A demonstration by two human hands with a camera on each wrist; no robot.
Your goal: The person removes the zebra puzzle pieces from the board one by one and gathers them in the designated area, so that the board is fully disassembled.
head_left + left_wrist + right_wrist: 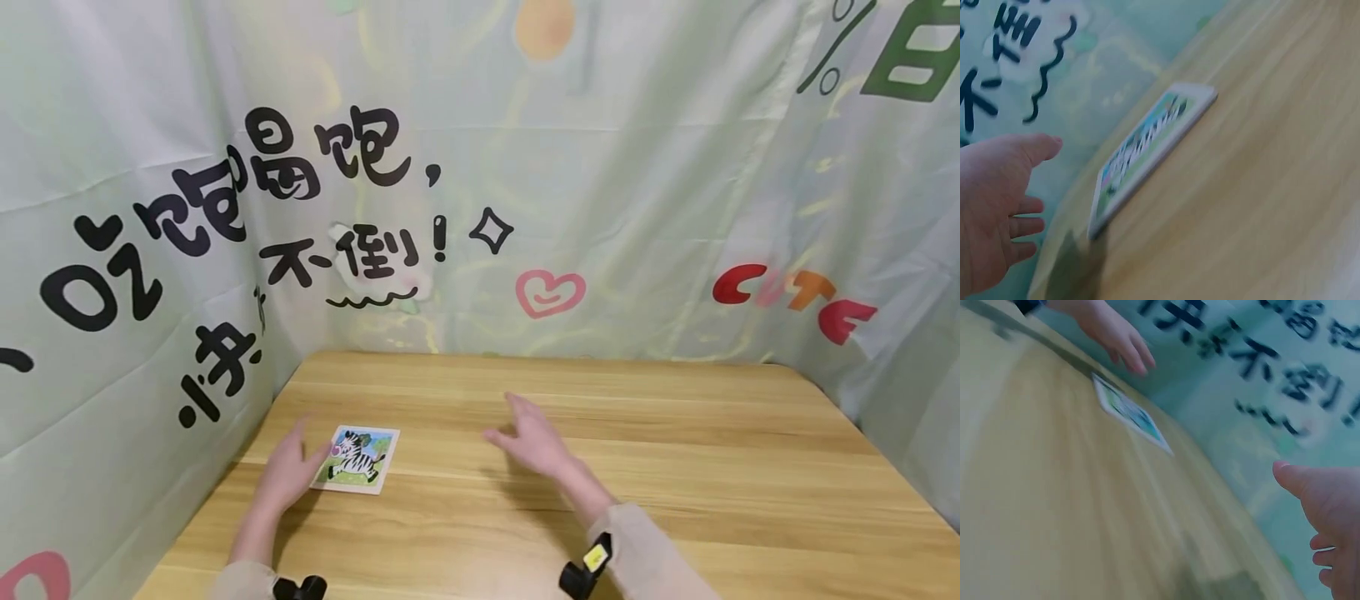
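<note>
Your left hand (288, 471) sits at 9 o'clock of zebra card (356, 459), fingers loose, w/ nothing held; right hand (534, 446) spread, empty. Card flat on worktop (675, 467), not picked up.

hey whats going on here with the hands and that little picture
A person sits at a wooden table with a cloth backdrop around it. A small zebra card lies flat on the table near its left edge. The left hand is open right beside the card, its thumb at the card's edge. The right hand is open too, holding nothing, apart from the card toward the middle of the table.
</note>
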